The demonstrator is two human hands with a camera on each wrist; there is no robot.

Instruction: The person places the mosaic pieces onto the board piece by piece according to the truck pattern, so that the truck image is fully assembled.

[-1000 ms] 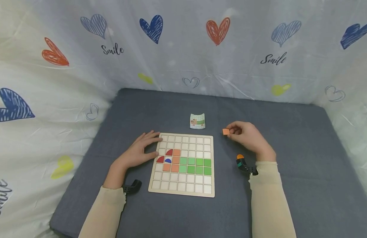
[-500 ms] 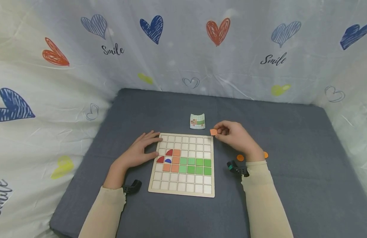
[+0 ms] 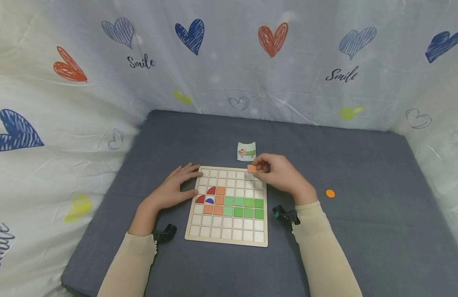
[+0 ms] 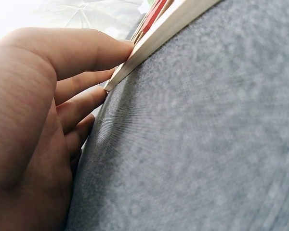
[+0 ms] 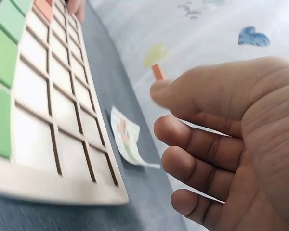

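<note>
A square orange tile (image 3: 251,168) is pinched between the thumb and forefinger of my right hand (image 3: 278,172), above the far right part of a wooden grid board (image 3: 226,233). In the right wrist view only a narrow bit of the tile (image 5: 157,72) shows past the thumb. My left hand (image 3: 172,190) rests at the board's left edge, fingers extended; its thumb and fingertips touch the rim (image 4: 154,43) in the left wrist view. Set in the grid are green tiles (image 3: 249,202), orange tiles (image 3: 219,210), red quarter-round pieces (image 3: 200,199) and a tile with a blue half-circle (image 3: 209,201).
A small curled picture card (image 3: 247,152) with a grid pattern lies just behind the board. An orange disc (image 3: 330,193) lies on the grey cloth right of my right forearm. A curtain printed with hearts (image 3: 273,39) hangs behind and beside the table.
My right hand has carried the orange tile leftward from beside the board to over its far edge. An orange disc has come into sight on the right. The left hand stays put.
</note>
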